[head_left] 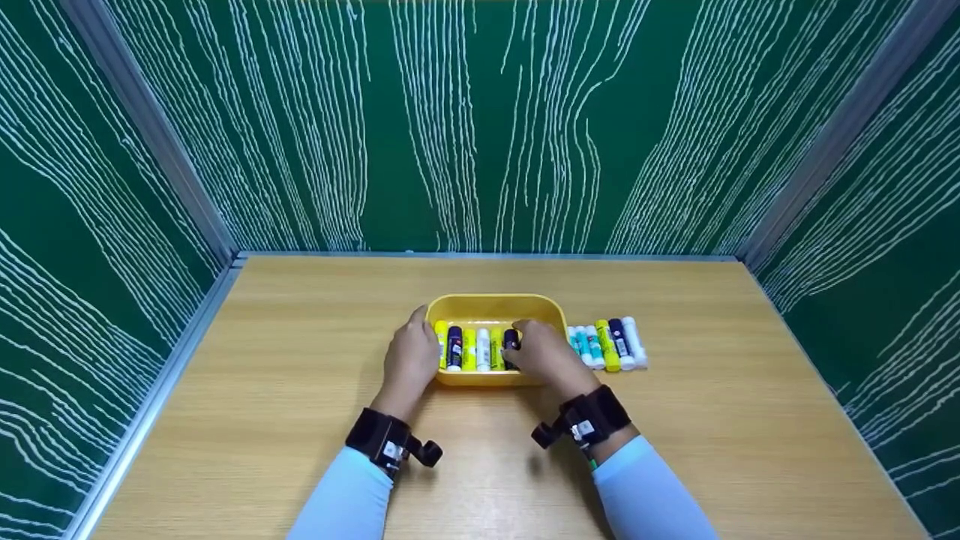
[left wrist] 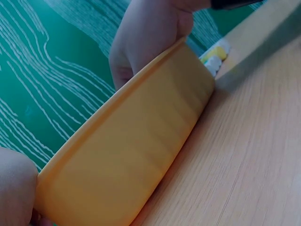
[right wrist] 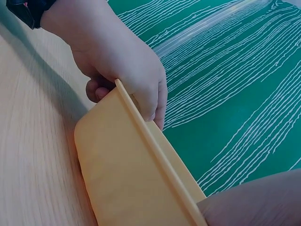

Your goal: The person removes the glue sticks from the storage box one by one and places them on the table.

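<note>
A yellow plastic tray (head_left: 487,379) stands on the table and holds a row of upright-lying glue sticks (head_left: 484,349) in yellow, white and dark blue. My left hand (head_left: 411,354) grips the tray's left end, its thumb and fingers on either side of the wall, as the right wrist view shows. Reaching over the right end, my right hand (head_left: 551,354) has its fingertips at a dark blue glue stick (head_left: 511,342) and appears to pinch it. The tray wall hides those fingertips in both wrist views.
Just right of the tray, another row of glue sticks (head_left: 606,345) lies side by side on the wooden table (head_left: 315,420). Green panels (head_left: 487,127) with white wavy lines enclose the table at the back and sides.
</note>
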`<act>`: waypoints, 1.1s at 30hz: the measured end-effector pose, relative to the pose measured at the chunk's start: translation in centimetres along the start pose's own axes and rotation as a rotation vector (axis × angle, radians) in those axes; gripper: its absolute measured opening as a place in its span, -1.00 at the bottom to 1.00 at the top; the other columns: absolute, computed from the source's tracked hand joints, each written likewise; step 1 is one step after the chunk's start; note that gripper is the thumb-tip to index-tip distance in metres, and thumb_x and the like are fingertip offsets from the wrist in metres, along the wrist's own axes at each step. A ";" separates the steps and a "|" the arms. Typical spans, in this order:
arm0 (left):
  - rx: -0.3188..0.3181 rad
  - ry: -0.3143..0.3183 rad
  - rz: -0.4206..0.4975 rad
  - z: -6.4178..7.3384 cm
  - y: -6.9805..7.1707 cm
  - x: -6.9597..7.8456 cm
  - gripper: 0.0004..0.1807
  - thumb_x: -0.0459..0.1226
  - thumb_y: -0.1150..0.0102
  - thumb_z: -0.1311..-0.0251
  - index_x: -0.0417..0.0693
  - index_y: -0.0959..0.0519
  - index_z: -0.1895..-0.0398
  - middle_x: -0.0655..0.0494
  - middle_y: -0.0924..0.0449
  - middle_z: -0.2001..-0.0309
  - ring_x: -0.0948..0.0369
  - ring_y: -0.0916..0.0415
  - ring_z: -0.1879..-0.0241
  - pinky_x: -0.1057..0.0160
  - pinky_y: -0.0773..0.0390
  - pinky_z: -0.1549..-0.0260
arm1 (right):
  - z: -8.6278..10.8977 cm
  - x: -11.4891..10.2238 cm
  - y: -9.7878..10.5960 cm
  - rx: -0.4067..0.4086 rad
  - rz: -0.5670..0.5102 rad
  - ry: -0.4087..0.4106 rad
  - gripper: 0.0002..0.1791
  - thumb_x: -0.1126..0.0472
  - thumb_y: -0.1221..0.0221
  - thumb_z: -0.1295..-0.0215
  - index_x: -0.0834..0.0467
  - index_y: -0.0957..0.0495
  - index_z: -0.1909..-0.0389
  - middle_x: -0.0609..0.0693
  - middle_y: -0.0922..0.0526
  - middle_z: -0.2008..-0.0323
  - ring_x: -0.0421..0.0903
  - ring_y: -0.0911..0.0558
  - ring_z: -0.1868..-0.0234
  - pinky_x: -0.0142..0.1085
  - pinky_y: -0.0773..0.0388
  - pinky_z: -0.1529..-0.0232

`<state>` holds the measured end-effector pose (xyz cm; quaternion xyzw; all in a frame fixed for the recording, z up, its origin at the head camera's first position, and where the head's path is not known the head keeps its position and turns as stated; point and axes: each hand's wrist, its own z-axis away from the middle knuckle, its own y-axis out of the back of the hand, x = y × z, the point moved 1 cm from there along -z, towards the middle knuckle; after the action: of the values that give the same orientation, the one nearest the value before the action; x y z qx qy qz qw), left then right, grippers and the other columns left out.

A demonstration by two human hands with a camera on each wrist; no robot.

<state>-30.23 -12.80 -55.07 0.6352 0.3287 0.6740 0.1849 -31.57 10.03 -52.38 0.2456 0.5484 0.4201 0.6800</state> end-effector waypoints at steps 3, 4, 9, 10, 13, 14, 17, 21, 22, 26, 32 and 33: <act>-0.009 0.011 0.004 0.0 0.0 0.0 -0.41 -0.16 0.26 -0.86 -0.13 -0.33 -0.78 -0.27 -0.60 -0.55 -0.16 -0.73 -0.40 -0.18 -0.78 -0.32 | -0.1 -0.1 0.0 -0.012 0.021 0.006 -0.26 0.02 -0.38 -0.64 0.19 -0.44 -0.69 0.23 -0.65 -0.51 0.10 -0.71 -0.18 -0.17 -0.68 -0.15; -0.011 0.014 0.007 0.0 -0.1 0.0 -0.41 -0.16 0.27 -0.86 -0.13 -0.32 -0.78 -0.27 -0.59 -0.56 -0.15 -0.72 -0.41 -0.18 -0.78 -0.34 | -0.1 -0.1 0.0 -0.014 0.025 0.009 -0.26 0.04 -0.38 -0.64 0.19 -0.44 -0.69 0.23 -0.64 -0.51 0.10 -0.70 -0.19 -0.16 -0.68 -0.17; -0.002 -0.002 -0.001 -0.1 -0.1 0.0 -0.42 -0.18 0.25 -0.85 -0.15 -0.34 -0.77 -0.29 -0.62 -0.52 -0.09 -0.82 -0.20 -0.09 -0.87 -0.10 | -0.3 0.0 -0.1 -0.011 0.051 0.047 -0.30 0.10 -0.38 -0.62 0.22 -0.47 -0.66 0.23 -0.66 -0.49 0.09 -0.68 -0.20 -0.11 -0.65 -0.26; 0.000 -0.005 -0.004 -0.1 -0.1 0.0 -0.42 -0.18 0.24 -0.85 -0.15 -0.35 -0.76 -0.30 -0.63 -0.51 -0.08 -0.83 -0.18 -0.08 -0.87 -0.07 | -0.3 0.0 -0.1 -0.011 0.054 0.051 -0.31 0.12 -0.38 -0.61 0.22 -0.48 -0.65 0.23 -0.67 -0.47 0.09 -0.68 -0.19 -0.11 -0.65 -0.26; 0.001 -0.009 -0.004 0.0 -0.1 0.1 -0.42 -0.18 0.24 -0.85 -0.16 -0.35 -0.76 -0.30 -0.63 -0.51 -0.08 -0.83 -0.19 -0.10 -0.87 -0.08 | -0.4 0.0 -0.1 -0.010 0.060 0.045 -0.33 0.14 -0.37 -0.60 0.21 -0.50 -0.64 0.22 -0.71 -0.42 0.08 -0.69 -0.16 -0.11 -0.67 -0.22; 0.000 -0.007 -0.003 0.0 -0.1 0.1 -0.42 -0.18 0.24 -0.85 -0.16 -0.34 -0.76 -0.30 -0.63 -0.52 -0.09 -0.82 -0.23 -0.12 -0.87 -0.13 | -0.3 0.0 -0.1 -0.012 0.055 0.035 -0.33 0.14 -0.37 -0.59 0.20 -0.50 -0.64 0.21 -0.72 -0.40 0.08 -0.70 -0.15 -0.12 -0.68 -0.21; -0.001 -0.004 -0.003 0.0 -0.1 0.1 -0.42 -0.18 0.23 -0.86 -0.15 -0.34 -0.76 -0.30 -0.62 -0.52 -0.10 -0.82 -0.24 -0.11 -0.88 -0.11 | -0.3 -0.1 0.0 -0.019 0.037 -0.006 -0.33 0.15 -0.37 -0.59 0.15 -0.50 -0.65 0.20 -0.73 -0.37 0.08 -0.72 -0.12 -0.15 -0.72 -0.16; -0.002 -0.002 -0.006 0.0 -0.2 0.1 -0.42 -0.18 0.22 -0.85 -0.15 -0.34 -0.76 -0.30 -0.61 -0.53 -0.10 -0.83 -0.19 -0.08 -0.88 -0.04 | 0.0 -0.4 0.2 -0.019 -0.013 -0.045 -0.27 0.15 -0.38 -0.59 0.10 -0.44 -0.70 0.20 -0.69 -0.44 0.10 -0.70 -0.20 -0.07 -0.74 -0.31; -0.002 -0.001 -0.007 0.0 -0.2 0.1 -0.42 -0.18 0.21 -0.86 -0.15 -0.34 -0.77 -0.29 -0.61 -0.53 -0.10 -0.83 -0.20 -0.08 -0.88 -0.06 | 0.1 -0.4 0.3 -0.017 -0.027 -0.049 -0.26 0.16 -0.38 -0.59 0.08 -0.42 -0.71 0.20 -0.67 -0.46 0.11 -0.69 -0.22 -0.04 -0.73 -0.35; 0.000 0.003 -0.001 -0.1 -0.2 0.0 -0.42 -0.17 0.20 -0.86 -0.14 -0.34 -0.77 -0.30 -0.62 -0.52 -0.12 -0.82 -0.24 -0.11 -0.87 -0.12 | 0.4 -0.6 0.6 -0.010 -0.075 -0.052 -0.22 0.19 -0.40 -0.58 0.04 -0.38 -0.73 0.19 -0.65 -0.48 0.13 -0.69 -0.24 0.02 -0.74 -0.43; -0.003 0.008 0.008 -0.2 -0.1 -0.1 -0.42 -0.17 0.21 -0.86 -0.15 -0.32 -0.77 -0.28 -0.59 -0.56 -0.14 -0.75 -0.37 -0.16 -0.80 -0.30 | 0.3 -0.3 1.1 -0.017 -0.166 -0.047 -0.28 0.16 -0.41 -0.58 -0.05 -0.40 -0.66 0.16 -0.72 -0.24 0.10 -0.77 -0.05 -0.26 -0.81 0.12; -0.003 0.009 0.009 -0.2 -0.1 -0.1 -0.42 -0.16 0.21 -0.86 -0.15 -0.32 -0.78 -0.27 -0.58 -0.57 -0.14 -0.73 -0.39 -0.17 -0.78 -0.33 | 0.2 -0.2 1.2 -0.014 -0.178 -0.044 -0.30 0.15 -0.41 -0.58 -0.07 -0.41 -0.64 0.16 -0.73 -0.20 0.09 -0.78 -0.01 -0.29 -0.78 0.19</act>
<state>-30.41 -12.81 -55.25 0.6333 0.3255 0.6783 0.1815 -31.72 10.53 -51.23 0.2004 0.5502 0.3564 0.7281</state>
